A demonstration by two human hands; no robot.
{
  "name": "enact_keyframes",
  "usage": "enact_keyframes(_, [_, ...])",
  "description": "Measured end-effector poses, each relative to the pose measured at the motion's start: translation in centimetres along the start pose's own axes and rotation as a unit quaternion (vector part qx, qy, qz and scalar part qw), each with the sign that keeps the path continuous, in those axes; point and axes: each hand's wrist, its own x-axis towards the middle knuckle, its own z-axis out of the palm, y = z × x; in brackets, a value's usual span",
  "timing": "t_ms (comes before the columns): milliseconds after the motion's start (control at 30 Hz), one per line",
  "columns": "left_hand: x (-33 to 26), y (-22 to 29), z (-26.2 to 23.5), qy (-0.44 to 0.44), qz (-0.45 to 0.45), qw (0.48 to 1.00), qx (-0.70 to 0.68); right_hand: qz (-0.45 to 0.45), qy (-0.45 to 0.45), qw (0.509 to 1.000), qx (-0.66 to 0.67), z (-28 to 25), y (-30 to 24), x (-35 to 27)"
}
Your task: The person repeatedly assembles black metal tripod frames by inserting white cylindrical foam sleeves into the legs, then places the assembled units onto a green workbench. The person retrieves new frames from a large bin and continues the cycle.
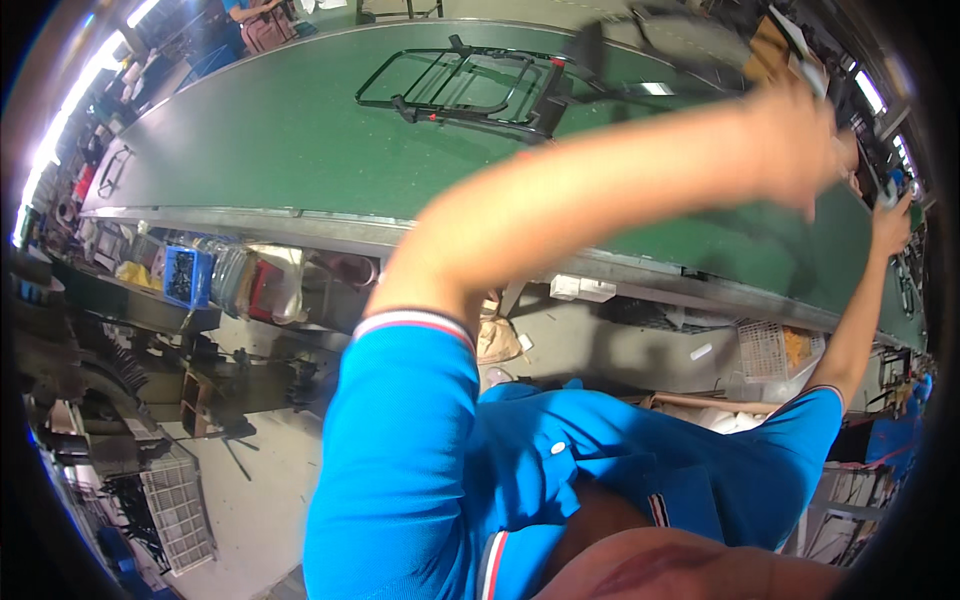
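My left hand (795, 145) reaches across the green-topped table to its far right side. It is smeared by motion, and whether its fingers grip anything is not clear. A blurred dark frame-like thing (650, 50) and a blurred silvery piece (815, 78) show near it. At the right rim my right hand (890, 228) has its fingers curled round something small and greyish that I cannot make out. On the table lies a black metal rack (470, 85), made of bent tubes, with small red parts; neither hand touches it.
The green table (250, 150) has a metal front edge. Another dark part (115, 172) lies at its left end. Below are a blue bin (188, 277) of small dark parts, a white box (583, 288) and a basket (765, 350). Another person (265, 25) is at the far left.
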Motion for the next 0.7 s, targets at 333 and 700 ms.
enact_keyframes(333, [-47.0, 4.8, 6.6, 0.096, -0.602, 0.786, -0.102, -0.271, -0.266, 0.699, 0.606, 11.2, -21.8, -37.3])
enact_keyframes(700, [-98.1, 8.6, -22.1, 0.25, -0.841, 0.267, 0.399, -0.566, -0.42, 0.137, 0.696, -41.7, -50.4, -73.9])
